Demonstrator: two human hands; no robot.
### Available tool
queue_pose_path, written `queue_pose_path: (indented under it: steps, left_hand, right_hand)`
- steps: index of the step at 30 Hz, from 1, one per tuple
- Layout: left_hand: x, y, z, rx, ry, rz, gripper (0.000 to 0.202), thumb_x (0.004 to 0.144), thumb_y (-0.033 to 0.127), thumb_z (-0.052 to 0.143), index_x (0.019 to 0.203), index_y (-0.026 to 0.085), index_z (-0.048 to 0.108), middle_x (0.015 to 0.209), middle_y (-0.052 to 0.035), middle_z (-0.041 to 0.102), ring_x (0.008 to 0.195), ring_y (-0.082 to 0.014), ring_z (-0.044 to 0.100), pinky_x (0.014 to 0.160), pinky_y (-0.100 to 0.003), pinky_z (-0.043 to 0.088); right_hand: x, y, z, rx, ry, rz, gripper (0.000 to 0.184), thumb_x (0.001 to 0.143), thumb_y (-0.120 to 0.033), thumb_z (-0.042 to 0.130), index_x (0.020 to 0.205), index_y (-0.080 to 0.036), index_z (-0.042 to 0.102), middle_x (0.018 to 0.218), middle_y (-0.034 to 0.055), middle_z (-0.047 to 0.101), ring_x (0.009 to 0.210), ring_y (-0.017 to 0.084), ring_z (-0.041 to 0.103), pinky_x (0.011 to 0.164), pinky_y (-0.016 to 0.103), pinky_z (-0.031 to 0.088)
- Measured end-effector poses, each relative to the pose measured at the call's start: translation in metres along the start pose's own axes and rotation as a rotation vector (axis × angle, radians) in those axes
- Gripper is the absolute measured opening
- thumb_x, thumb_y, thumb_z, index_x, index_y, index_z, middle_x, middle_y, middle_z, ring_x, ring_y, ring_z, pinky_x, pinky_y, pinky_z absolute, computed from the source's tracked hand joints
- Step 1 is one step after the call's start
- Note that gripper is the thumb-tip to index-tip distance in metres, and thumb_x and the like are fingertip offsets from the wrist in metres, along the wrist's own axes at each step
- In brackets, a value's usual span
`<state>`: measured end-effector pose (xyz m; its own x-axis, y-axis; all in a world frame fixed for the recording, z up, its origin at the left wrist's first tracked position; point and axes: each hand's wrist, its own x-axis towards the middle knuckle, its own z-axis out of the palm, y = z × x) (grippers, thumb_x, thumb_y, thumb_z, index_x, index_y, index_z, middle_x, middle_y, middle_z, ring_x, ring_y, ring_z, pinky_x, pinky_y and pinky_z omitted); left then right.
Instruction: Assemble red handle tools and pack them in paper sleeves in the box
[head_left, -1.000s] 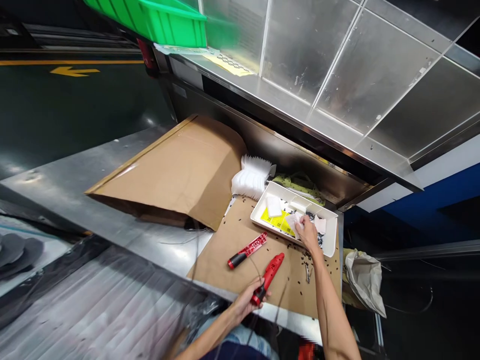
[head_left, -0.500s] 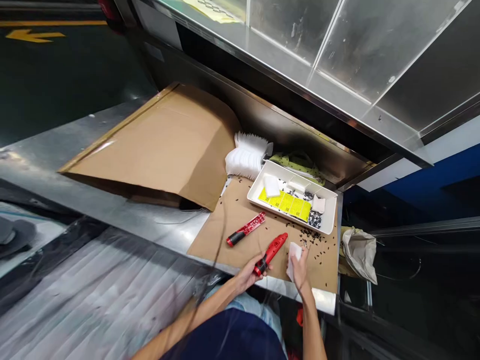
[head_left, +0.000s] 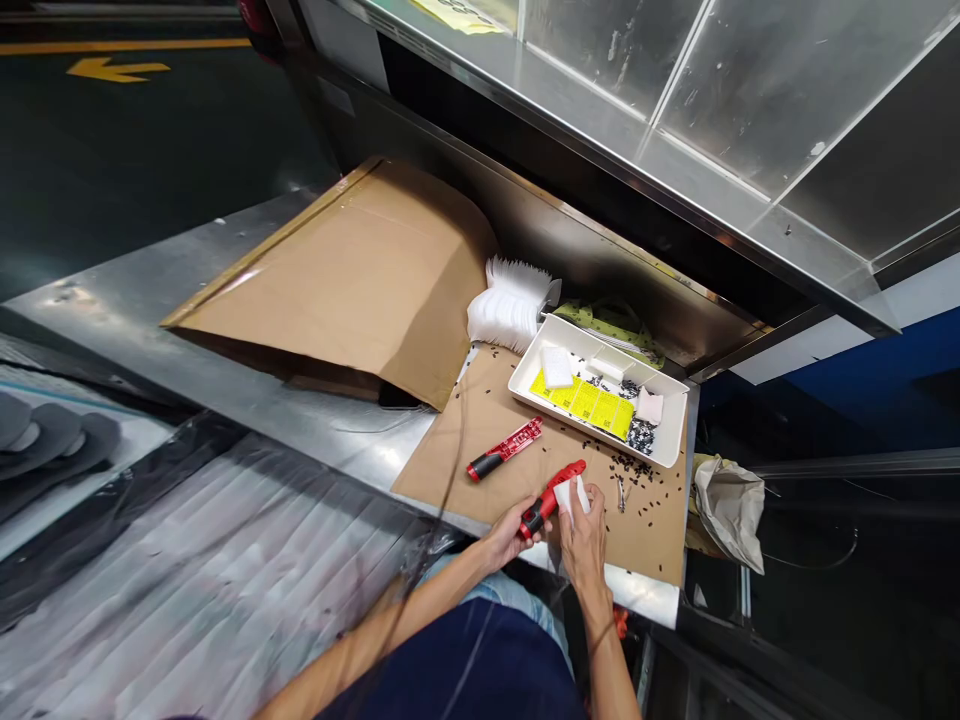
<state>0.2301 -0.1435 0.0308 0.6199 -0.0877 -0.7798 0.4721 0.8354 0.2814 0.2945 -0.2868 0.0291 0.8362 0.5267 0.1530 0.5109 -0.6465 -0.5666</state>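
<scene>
My left hand (head_left: 508,535) is wrapped round the black-banded lower end of a red plastic tool housing (head_left: 533,515). In my right hand (head_left: 585,535) is a white sponge pad (head_left: 568,496), which lies against the housing's upper part and hides some of it. A second red and black housing part (head_left: 504,449) lies on the brown cardboard sheet (head_left: 442,470), up and left of my hands. Just right of my right hand, a small metal tool like tweezers (head_left: 621,494) lies on the sheet among scattered small black pieces (head_left: 651,499).
Behind my hands stands a white tray (head_left: 520,385) with yellow label strips (head_left: 589,405), white pads and black pieces. A stack of white foam sheets (head_left: 504,308) and a large open cardboard box (head_left: 337,280) are to the left. A metal shelf (head_left: 637,150) overhangs the bench.
My right hand has moved left, bringing the white sponge pad onto the red housing. The small metal tool, formerly at my right fingertips, now lies apart from them. The view has shifted slightly.
</scene>
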Motion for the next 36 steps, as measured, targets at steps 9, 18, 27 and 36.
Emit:
queue_pose_path:
  steps: [9,18,27,36]
  left_hand:
    - [0.001,-0.004,0.000,0.047,0.034,0.052,0.039,0.104,0.047,0.044,0.095,0.013,0.062,0.064,0.0050,0.057,0.044,-0.0053,0.046,0.042,-0.017,0.038]
    - [-0.005,-0.006,0.002,0.120,0.034,0.095,0.041,0.101,0.051,0.046,0.084,0.016,0.058,0.061,0.0036,0.057,0.044,-0.0062,0.043,0.043,-0.018,0.032]
    - [-0.006,-0.004,0.003,0.145,0.051,0.118,0.036,0.092,0.054,0.053,0.082,0.019,0.055,0.059,0.0003,0.060,0.043,-0.0071,0.042,0.046,-0.020,0.027]
    - [-0.005,-0.005,0.004,0.181,0.050,0.140,0.043,0.086,0.062,0.061,0.086,0.020,0.056,0.059,0.0009,0.059,0.044,-0.0075,0.044,0.045,-0.020,0.026]
  right_hand:
    - [-0.018,-0.016,0.011,0.111,0.107,-0.063,0.037,0.103,-0.033,0.042,0.118,-0.026,0.075,0.116,0.0142,0.056,0.102,0.022,0.062,0.084,0.038,0.055]
    - [-0.004,-0.019,0.012,0.152,0.161,0.062,0.036,0.100,-0.039,0.048,0.100,-0.019,0.078,0.108,0.0136,0.060,0.090,0.022,0.064,0.078,0.035,0.055]
    - [0.008,-0.025,0.012,0.172,0.141,0.115,0.030,0.096,-0.030,0.046,0.086,-0.019,0.072,0.101,0.0107,0.059,0.088,0.022,0.064,0.078,0.034,0.052]
    - [0.007,-0.031,0.009,0.171,0.097,0.113,0.028,0.094,-0.028,0.045,0.086,-0.019,0.070,0.100,0.0117,0.061,0.092,0.024,0.063,0.080,0.035,0.051]
